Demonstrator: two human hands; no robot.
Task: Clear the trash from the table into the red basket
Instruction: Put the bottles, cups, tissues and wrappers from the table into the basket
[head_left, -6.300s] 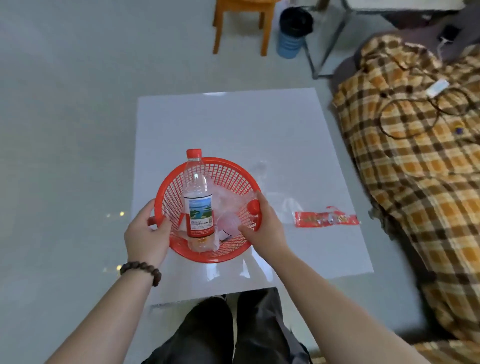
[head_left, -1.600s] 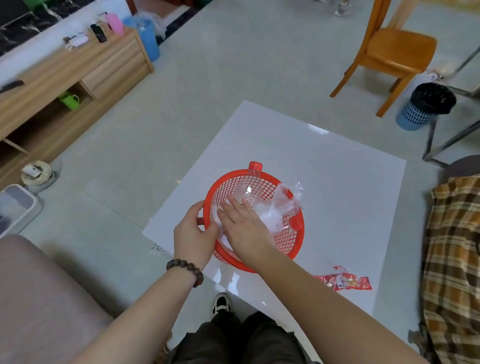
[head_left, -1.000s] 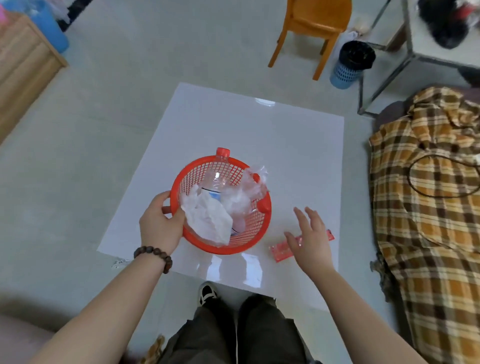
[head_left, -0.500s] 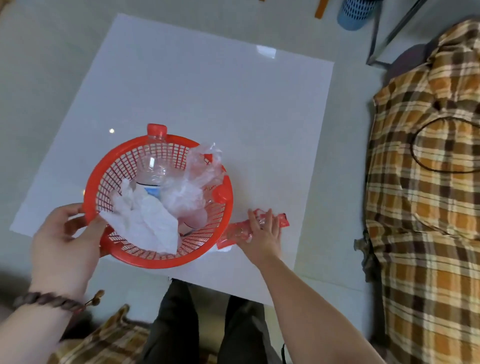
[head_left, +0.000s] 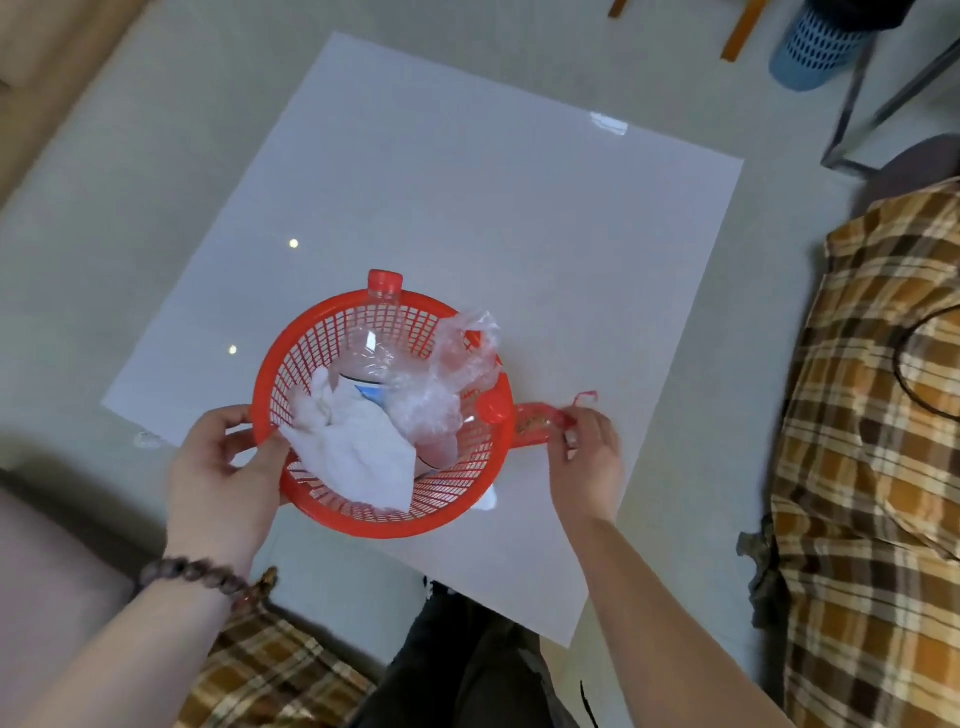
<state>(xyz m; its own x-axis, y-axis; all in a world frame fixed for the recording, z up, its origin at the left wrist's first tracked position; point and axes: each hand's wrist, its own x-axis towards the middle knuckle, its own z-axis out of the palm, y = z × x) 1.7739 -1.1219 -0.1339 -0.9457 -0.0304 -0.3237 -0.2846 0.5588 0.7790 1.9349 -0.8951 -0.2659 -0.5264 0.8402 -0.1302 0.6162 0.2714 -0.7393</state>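
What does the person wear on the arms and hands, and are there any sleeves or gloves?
Both forearms are bare, with no sleeves in view and no gloves. The left hand has a bracelet of dark brown round beads at the wrist. The right hand shows no ring, watch or band.

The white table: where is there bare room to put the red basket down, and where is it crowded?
The white table is bare over its whole far half, beyond the bottle cap, and along its right edge. The near strip is crowded: the red basket, held by the left hand, and beside it the right hand pinching the red wrapper.
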